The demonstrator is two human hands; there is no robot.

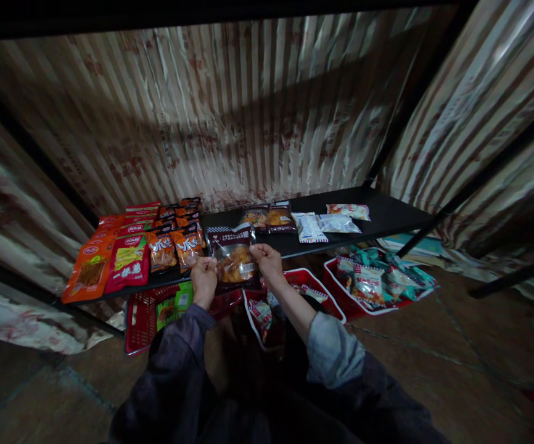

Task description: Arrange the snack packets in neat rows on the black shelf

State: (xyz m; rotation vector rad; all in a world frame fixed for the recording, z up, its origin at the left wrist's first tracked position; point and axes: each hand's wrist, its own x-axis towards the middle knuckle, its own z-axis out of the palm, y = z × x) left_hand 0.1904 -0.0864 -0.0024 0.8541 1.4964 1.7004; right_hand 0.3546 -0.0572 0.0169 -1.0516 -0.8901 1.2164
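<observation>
Head view: the left hand [203, 280] and right hand [268, 264] pinch opposite edges of the brown snack bag [232, 256] at the shelf [394, 213] front, probably to hold it flat; at its 9 o'clock, 2 columns of orange-black packets [162, 251] seem grouped by kind.

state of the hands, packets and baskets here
purple packet, held, looks sealed
left hand, gripping its left edge
right hand, gripping its right edge
left-side packets, in overlapping rows
rear purple packets, adjacent
white packets, lying flat
left basket, holding packets
middle basket, partly hidden
right basket, heaped
</observation>
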